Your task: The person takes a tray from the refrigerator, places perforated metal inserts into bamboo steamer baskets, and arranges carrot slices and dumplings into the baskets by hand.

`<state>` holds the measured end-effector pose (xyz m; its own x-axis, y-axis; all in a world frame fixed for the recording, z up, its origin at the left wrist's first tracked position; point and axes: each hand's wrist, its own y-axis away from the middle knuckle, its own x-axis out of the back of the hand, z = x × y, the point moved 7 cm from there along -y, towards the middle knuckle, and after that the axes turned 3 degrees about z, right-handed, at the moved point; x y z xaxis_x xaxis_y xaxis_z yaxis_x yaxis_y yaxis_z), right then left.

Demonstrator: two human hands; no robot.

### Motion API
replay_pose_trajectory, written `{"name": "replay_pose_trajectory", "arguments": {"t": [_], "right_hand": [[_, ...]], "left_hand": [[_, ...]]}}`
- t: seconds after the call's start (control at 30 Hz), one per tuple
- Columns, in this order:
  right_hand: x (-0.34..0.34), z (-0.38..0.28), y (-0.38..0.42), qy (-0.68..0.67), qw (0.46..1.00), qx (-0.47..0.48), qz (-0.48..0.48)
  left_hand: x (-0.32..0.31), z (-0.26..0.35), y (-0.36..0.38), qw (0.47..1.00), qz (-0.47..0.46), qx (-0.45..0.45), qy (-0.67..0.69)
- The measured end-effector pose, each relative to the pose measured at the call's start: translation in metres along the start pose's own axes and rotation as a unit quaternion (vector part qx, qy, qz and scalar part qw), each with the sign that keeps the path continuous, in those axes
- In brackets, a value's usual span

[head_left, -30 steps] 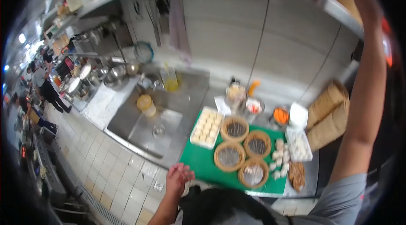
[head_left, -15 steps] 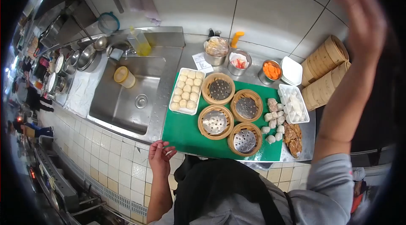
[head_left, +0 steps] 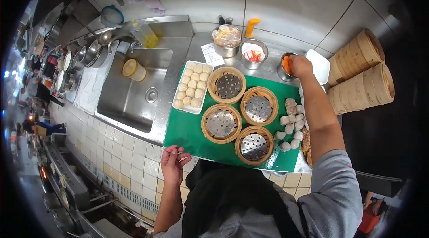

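Orange sliced pieces, seemingly carrot (head_left: pixel 286 64), sit in a round steel cup (head_left: pixel 283 75) on the steel worktop (head_left: pixel 192 53), at the view's two o'clock. They lie at nine o'clock from the right hand (head_left: pixel 301 66), the nearer; its fingers are at the cup's mouth, grip not determinable. No long axis discernible. Round bamboo steamers (head_left: pixel 210 85) stand seven to eight o'clock from the cup. Left hand (head_left: pixel 174 163), at the view's seven o'clock: fingers loosely parted, nothing visibly held. White printed paper slip (head_left: pixel 212 54), nine o'clock from the cup: text illegible.
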<state>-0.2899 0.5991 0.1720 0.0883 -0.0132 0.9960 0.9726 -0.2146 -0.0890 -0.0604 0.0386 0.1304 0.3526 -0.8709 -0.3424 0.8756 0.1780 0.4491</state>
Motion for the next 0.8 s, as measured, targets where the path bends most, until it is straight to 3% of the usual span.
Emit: {"name": "replay_pose_trajectory", "arguments": {"t": [0.1,0.2,0.23,0.3,0.43,0.5,0.7,0.8], "right_hand": [[-0.020,0.012,-0.009,0.038,0.999,-0.014,-0.026],[0.007,0.025,0.000,-0.049,0.990,-0.095,0.089],[0.018,0.019,0.009,-0.049,0.991,-0.092,0.086],[0.042,0.003,0.034,-0.266,0.948,-0.079,0.154],[0.033,-0.077,0.100,-0.415,0.908,0.000,0.048],[0.036,-0.118,0.131,-0.346,0.936,0.047,0.036],[0.032,-0.160,0.168,-0.307,0.928,0.168,0.126],[0.038,-0.150,0.177,-0.294,0.938,0.147,0.111]], "left_hand": [[-0.004,0.000,0.004,1.000,0.003,0.005,-0.008],[0.000,0.001,0.001,1.000,0.007,0.000,-0.013],[0.001,0.002,0.000,1.000,0.007,-0.003,-0.012],[0.002,0.002,-0.004,1.000,0.008,-0.003,-0.011],[-0.003,0.006,-0.014,1.000,0.005,0.008,-0.022],[-0.007,0.007,-0.019,1.000,-0.002,0.013,-0.020],[-0.020,0.014,-0.030,0.999,-0.031,0.014,-0.032],[-0.020,0.013,-0.034,0.996,-0.030,-0.007,-0.078]]}}
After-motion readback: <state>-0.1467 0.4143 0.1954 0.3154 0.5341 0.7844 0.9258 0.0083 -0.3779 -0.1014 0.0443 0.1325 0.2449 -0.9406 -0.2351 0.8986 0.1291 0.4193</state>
